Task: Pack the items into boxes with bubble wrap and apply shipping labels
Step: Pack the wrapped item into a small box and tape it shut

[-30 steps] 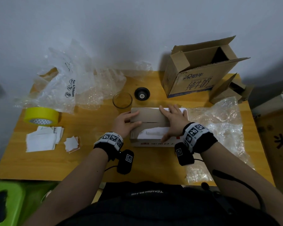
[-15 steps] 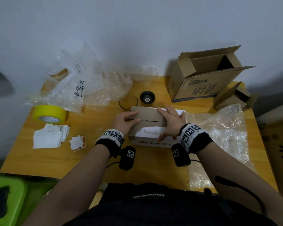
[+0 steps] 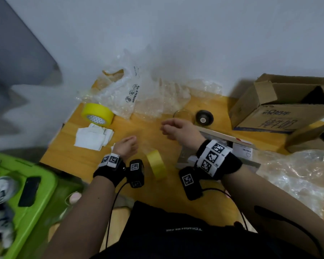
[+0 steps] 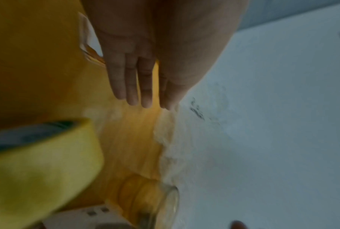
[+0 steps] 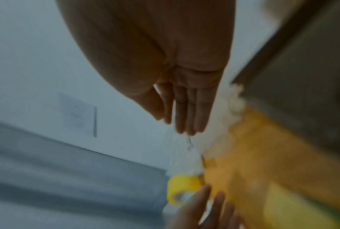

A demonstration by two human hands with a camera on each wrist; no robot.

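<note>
bench (image 3: pixel 79 156) wood | far-L: yellow tape roll (image 3: pixel 97 114), white papers (image 3: pixel 91 140) | back: bubble wrap (image 3: pixel 138 98), glass jar (image 3: pixel 182 115), black lid (image 3: pixel 204 117) | R: cardboard boxes (image 3: pixel 280 107), small box (image 3: pixel 241 148), more wrap (image 3: pixel 295 174)

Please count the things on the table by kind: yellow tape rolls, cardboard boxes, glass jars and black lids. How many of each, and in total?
Yellow tape rolls: 2
Cardboard boxes: 3
Glass jar: 1
Black lid: 1
Total: 7
</note>
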